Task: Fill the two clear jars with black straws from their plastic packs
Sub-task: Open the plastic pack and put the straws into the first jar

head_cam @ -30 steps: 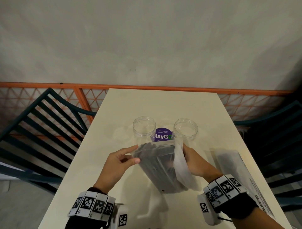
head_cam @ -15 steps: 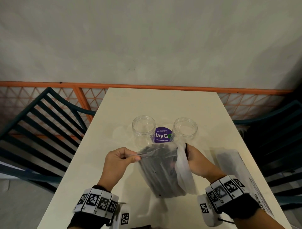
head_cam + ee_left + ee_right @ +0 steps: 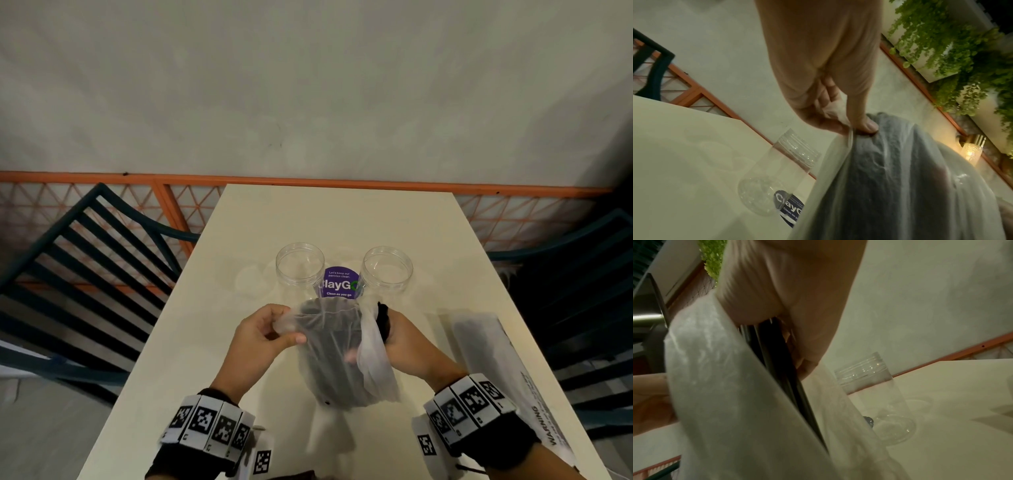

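Note:
Two clear jars, one on the left [image 3: 299, 263] and one on the right [image 3: 387, 270], stand open and empty in the middle of the cream table [image 3: 342, 219]. In front of them both hands hold a plastic pack [image 3: 334, 356] of black straws nearly upright, its mouth towards the jars. My left hand [image 3: 291, 329] pinches the left edge of the mouth between thumb and forefinger, a pinch [image 3: 851, 128] plain in the left wrist view. My right hand [image 3: 400, 339] grips black straws [image 3: 785, 369] at the pack's right side, under a loose white flap [image 3: 375, 363]. Straw ends [image 3: 382, 320] stick out above its fingers.
A second pack [image 3: 496, 363] with a printed warning lies on the table at the right. A purple round sticker [image 3: 339, 284] lies between the jars. Dark slatted chairs [image 3: 85, 274] flank the table on both sides. An orange mesh fence [image 3: 171, 212] runs behind.
The left hand went from lying open against the pack to pinching its edge. The pack's mouth has come up and been pulled wider; straw ends now show by the right hand.

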Motion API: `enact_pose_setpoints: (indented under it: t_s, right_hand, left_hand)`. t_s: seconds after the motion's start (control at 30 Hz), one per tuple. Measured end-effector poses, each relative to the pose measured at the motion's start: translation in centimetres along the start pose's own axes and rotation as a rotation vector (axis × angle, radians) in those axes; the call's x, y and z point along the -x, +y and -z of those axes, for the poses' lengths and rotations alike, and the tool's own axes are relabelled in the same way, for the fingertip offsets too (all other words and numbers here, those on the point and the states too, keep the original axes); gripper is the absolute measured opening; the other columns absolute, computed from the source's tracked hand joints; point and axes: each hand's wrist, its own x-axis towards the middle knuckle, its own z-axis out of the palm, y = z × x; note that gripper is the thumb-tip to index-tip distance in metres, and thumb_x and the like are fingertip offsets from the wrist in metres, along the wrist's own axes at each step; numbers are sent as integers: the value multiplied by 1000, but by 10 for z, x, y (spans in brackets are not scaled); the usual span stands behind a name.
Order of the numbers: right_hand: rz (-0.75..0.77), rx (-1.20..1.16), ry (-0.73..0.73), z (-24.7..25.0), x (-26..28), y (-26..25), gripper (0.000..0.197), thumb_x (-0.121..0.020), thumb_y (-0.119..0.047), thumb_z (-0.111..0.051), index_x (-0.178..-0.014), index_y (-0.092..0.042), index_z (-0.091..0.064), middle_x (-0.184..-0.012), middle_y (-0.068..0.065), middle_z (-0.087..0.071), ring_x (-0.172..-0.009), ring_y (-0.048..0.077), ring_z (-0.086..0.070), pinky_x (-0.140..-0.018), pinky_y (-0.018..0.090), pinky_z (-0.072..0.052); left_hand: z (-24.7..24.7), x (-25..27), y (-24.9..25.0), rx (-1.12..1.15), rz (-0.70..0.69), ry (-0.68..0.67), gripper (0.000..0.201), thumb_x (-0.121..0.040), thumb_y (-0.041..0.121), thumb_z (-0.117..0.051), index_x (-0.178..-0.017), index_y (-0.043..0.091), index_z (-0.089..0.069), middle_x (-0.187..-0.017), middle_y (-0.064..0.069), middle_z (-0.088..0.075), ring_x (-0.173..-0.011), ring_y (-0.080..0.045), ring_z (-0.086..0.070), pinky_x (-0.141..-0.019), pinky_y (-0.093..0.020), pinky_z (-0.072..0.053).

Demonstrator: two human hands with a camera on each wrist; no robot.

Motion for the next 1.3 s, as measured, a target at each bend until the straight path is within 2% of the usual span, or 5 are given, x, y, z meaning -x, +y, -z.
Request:
enact_pose_setpoints:
  t_s: [0.2, 0.6, 0.83, 1.0, 1.3]
  right_hand:
    - [11, 87, 48, 2, 1, 0, 29, -86, 5, -57, -83, -23, -55, -66, -9, -68, -66, -3, -64, -69, 16, -49]
    - [110, 57, 22, 6, 5, -9, 42, -62, -15, -78, -96, -28, -59, -85, -22, -68, -83, -4, -61, -68, 11, -47]
    - [135, 79, 117, -11, -2, -1, 55, -59, -26, -80, -108, -23, -57, -100, -9, -67, -101, 0, -62, -87, 16, -47]
    - [165, 53, 164, -8, 3, -3, 58, -66, 5, -79, -103, -32, -54, -100, -15, -63, -95, -12, -60, -79, 5, -45]
    - [165, 65, 132, -5, 0, -3, 60, -59, -26, -79, -114, -23, -56, -106, -8, -68, -106, 7, -62, -88, 22, -49]
  left_hand:
    - [-6, -6, -7, -129, -98, 117, 21, -69, 11, -77, -55, 17, -62, -58, -14, -59, -57, -19, -48, -59, -28, -41]
    - [11, -2, 0, -41, 39, -154, 36, -76, 8, -72, -106, 19, -55, -96, -4, -69, -82, -20, -67, -79, -27, -53]
    - [-6, -6, -6, -146, -72, 44, 28, -75, 7, -72, -54, 9, -54, -51, 2, -45, -51, -8, -37, -49, -17, -31]
    - [-11, -2, -8, -14, 1, -72, 17, -87, 6, -57, -71, 13, -56, -57, 10, -59, -57, -6, -49, -57, -17, -38]
    - [-5, -4, 5, -98, -63, -258, 41, -78, 18, -70, -117, 25, -59, -104, 6, -69, -88, -12, -68, -78, -27, -54]
